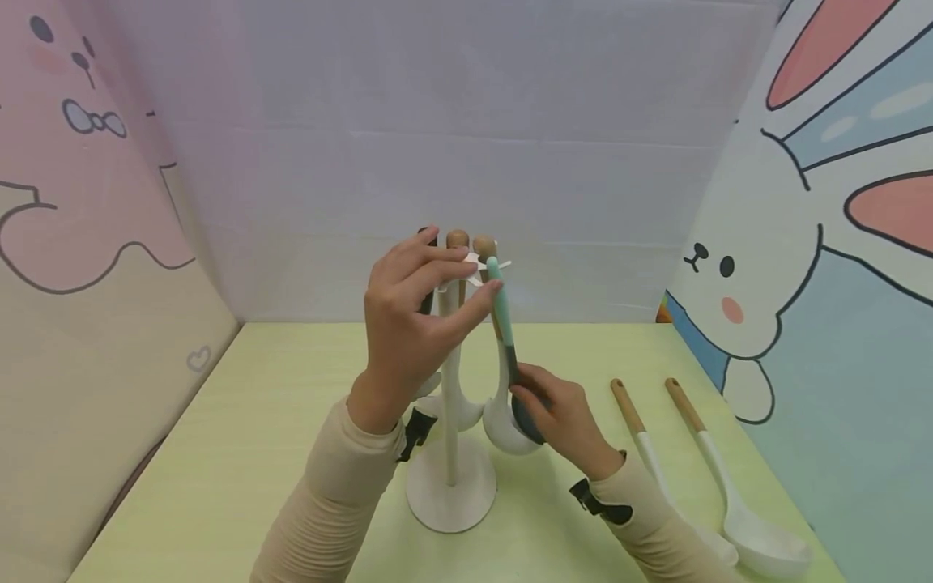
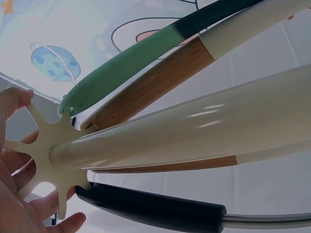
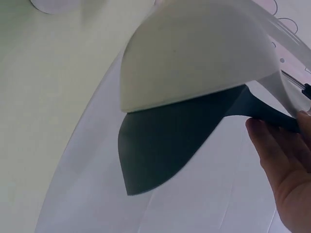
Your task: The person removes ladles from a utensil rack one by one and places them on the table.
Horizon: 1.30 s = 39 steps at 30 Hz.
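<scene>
A white utensil rack stands upright, its star-shaped hook top at the upper end of the pole. My left hand holds that hook top, with the fingers reaching over it and the thumb near a mint green handle. This handle belongs to a spatula with a dark head, its upper end at one hook. Low on its dark shaft, my right hand pinches the spatula. Right against it hangs a white ladle with a wooden handle.
Also on the rack hang a black-handled utensil with a metal shaft and another wooden-handled white one. To the right, a white ladle and a second white utensil with wooden handles lie on the table. Printed cloth walls surround it.
</scene>
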Tool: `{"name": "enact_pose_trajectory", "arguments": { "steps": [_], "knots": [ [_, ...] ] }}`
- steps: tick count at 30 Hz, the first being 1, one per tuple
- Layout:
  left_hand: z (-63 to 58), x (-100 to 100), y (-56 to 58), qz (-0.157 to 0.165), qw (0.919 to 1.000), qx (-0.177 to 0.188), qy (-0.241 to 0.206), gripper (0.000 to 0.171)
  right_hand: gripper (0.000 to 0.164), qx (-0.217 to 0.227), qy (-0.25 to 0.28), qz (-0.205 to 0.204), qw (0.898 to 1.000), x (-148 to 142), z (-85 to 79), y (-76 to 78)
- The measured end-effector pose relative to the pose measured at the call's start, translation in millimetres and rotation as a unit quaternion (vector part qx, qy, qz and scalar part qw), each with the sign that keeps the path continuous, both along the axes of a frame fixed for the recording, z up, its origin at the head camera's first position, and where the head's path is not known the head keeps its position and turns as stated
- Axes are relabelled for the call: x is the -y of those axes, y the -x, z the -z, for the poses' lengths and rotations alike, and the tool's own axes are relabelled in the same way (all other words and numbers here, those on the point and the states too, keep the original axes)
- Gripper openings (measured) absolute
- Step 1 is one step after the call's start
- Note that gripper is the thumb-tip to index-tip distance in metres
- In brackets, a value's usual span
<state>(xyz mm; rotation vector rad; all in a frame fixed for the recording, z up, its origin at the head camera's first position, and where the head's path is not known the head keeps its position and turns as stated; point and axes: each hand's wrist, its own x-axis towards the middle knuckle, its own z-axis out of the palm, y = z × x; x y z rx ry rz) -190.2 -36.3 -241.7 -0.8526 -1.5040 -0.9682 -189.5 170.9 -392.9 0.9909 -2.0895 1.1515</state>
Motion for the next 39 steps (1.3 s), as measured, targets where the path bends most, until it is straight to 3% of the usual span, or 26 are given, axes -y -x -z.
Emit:
{"name": "enact_pose_trajectory", "arguments": {
  "steps": [12, 32, 39],
  "knots": [
    [-0.1, -2.5, -0.7, -0.004, 0.9999, -0.001, -0.011, 0.016, 0.036, -0.037, 0.025, 0.008, 0.999, 2.1, -5.5, -3.6],
    [1.7, -2.4, 1.9, -0.008, 0.9999, 0.005, -0.008, 0.013, 0.036, -0.083, 0.013, 0.028, 0.996, -3.7, -9.3, -6.9],
    [0.0, -2.7, 2.3, -0.007, 0.9999, 0.002, -0.015, 0.011, 0.039, -0.068, 0.034, 0.018, 0.997, -7.0, -15.5, -7.9]
  ]
}}
